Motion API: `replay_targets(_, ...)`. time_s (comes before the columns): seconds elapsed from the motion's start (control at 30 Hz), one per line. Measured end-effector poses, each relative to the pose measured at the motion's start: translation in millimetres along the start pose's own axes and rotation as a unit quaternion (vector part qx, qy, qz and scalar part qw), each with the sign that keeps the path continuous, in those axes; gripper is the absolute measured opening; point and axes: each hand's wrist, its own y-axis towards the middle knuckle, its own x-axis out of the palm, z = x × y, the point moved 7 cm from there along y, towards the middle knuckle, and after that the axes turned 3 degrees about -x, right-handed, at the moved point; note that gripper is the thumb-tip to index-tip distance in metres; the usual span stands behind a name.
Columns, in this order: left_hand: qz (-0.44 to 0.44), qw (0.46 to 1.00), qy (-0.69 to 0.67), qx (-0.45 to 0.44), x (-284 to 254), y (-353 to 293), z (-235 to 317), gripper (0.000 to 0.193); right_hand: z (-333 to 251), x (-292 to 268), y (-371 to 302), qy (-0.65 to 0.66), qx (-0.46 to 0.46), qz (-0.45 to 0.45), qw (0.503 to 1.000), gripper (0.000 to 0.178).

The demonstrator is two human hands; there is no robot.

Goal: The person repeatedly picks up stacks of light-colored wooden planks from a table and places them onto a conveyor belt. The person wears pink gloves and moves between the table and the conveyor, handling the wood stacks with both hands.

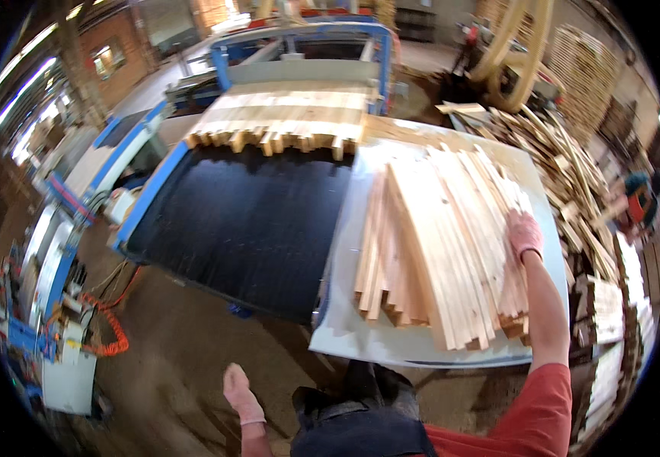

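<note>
A loose pile of pale wooden boards (452, 236) lies on a light-coloured table (330, 335) in front of me to the right. Several boards are stacked askew, their near ends uneven. My right hand (525, 231), in a pink glove, holds the right edge of this pile with its fingers bent over the wood; the fingertips are hard to make out. Down at my left side, away from the table, hangs my left hand (243, 394), also gloved in pink. It holds nothing, and its fingers look loosely stretched.
Left of the table runs a black conveyor belt (238, 221) with blue side rails. A row of boards (284, 114) lies across its far end, before a blue machine frame (385, 68). Scrap wood (566, 167) is heaped at the right. An orange coiled hose (116, 331) hangs at the left.
</note>
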Motion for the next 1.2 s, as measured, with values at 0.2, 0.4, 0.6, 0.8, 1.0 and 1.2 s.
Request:
replay_targets(0.2, -0.31, 0.919, 0.105, 0.218, 256.6, -78.1, 201.8, 0.036, -62.5, -60.2, -30.7, 0.111, 0.106, -0.05, 0.987, 0.065)
replay_targets(0.4, -0.459, 0.756, 0.333, 0.327, 427.0, -171.3, 168.7, 0.091, -52.9, -55.8, -29.8, 0.119, 0.114, -0.056, 0.985, 0.065)
replay_targets(0.6, -0.43, 0.733, 0.431, 0.303, 470.2, -183.6, 125.5, 0.101, -57.4, -62.2, -29.0, 0.112, 0.152, -0.116, 0.975, 0.07)
replay_targets(0.8, -0.463, 0.754, 0.334, 0.323, 478.1, -196.3, 127.1, 0.093, -49.9, -62.9, -29.6, 0.118, 0.156, -0.13, 0.972, 0.074)
replay_targets(1.0, -0.437, 0.761, 0.332, 0.346, 475.4, -192.1, 118.6, 0.093, -53.7, -67.3, -29.0, 0.121, 0.145, -0.129, 0.974, 0.071)
replay_targets(1.2, -0.45, 0.719, 0.408, 0.338, 472.9, -182.7, 130.9, 0.099, -49.0, -58.7, -18.7, 0.16, 0.08, -0.159, 0.971, 0.076)
